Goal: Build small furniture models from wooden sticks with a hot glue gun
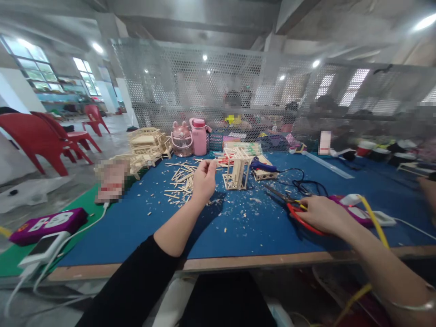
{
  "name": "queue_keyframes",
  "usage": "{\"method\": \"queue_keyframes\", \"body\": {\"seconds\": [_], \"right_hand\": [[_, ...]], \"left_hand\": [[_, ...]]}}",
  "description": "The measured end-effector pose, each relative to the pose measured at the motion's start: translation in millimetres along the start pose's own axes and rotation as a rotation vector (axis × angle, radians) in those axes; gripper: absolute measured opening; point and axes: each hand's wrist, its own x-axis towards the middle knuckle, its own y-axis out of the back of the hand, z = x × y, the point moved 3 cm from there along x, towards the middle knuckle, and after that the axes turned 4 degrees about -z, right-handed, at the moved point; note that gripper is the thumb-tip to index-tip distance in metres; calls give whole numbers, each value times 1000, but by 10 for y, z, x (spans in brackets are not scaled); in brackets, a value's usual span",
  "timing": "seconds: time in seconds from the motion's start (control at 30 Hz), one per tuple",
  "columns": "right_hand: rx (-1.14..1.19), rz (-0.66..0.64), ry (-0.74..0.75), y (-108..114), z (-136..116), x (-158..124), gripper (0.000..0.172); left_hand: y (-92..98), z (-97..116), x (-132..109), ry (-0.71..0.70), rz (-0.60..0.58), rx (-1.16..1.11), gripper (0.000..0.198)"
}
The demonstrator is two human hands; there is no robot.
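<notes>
My left hand (pixel 204 182) is raised over the middle of the table, its thumb and fingers pinched together. Whatever lies in that pinch, if anything, is too small to make out. Just right of it stands a small open frame of thin wooden sticks (pixel 235 175). A pile of loose sticks (pixel 182 184) lies behind and left of the hand. My right hand (pixel 318 212) is closed around the red handles of a pair of scissors (pixel 293 208), low over the table, with the blades pointing up and left. A blue glue gun (pixel 260 165) rests behind the frame.
Stacked stick models (pixel 146 145), a pink bottle (pixel 199 138) and a clear pink jug (pixel 181 140) stand at the back left. Wood scraps dot the blue tabletop (pixel 211 243). Charging cables and a purple box (pixel 49 225) are at left. A perforated screen (pixel 204 86) rises behind.
</notes>
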Motion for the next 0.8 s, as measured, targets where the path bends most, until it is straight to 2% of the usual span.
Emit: {"method": "queue_keyframes", "body": {"seconds": [0.13, 0.23, 0.3, 0.33, 0.37, 0.43, 0.53, 0.63, 0.8], "right_hand": [[-20, -71, -15, -76, 89, 217, 42], [-143, 23, -78, 104, 20, 245, 40], [-181, 102, -46, 275, -145, 235, 36], [-161, 121, 43, 344, -280, 241, 29], [-109, 168, 210, 406, -455, 253, 24], [2, 304, 524, 489, -815, 291, 26], [105, 450, 793, 478, -1216, 410, 26], [137, 492, 900, 389, -1376, 517, 25], [245, 542, 918, 305, -1324, 522, 25]], "left_hand": [[-64, 17, -78, -35, -73, 75, 27], [-126, 35, -141, -81, -214, 218, 28], [-178, 42, -178, -125, -325, 294, 28], [-203, 44, -193, -145, -374, 320, 29], [-226, 45, -205, -163, -410, 341, 29], [-255, 45, -219, -190, -449, 377, 30], [-254, 42, -217, -206, -455, 408, 30], [-228, 28, -202, -195, -454, 439, 30], [-237, -8, -186, -221, -482, 478, 29]]}}
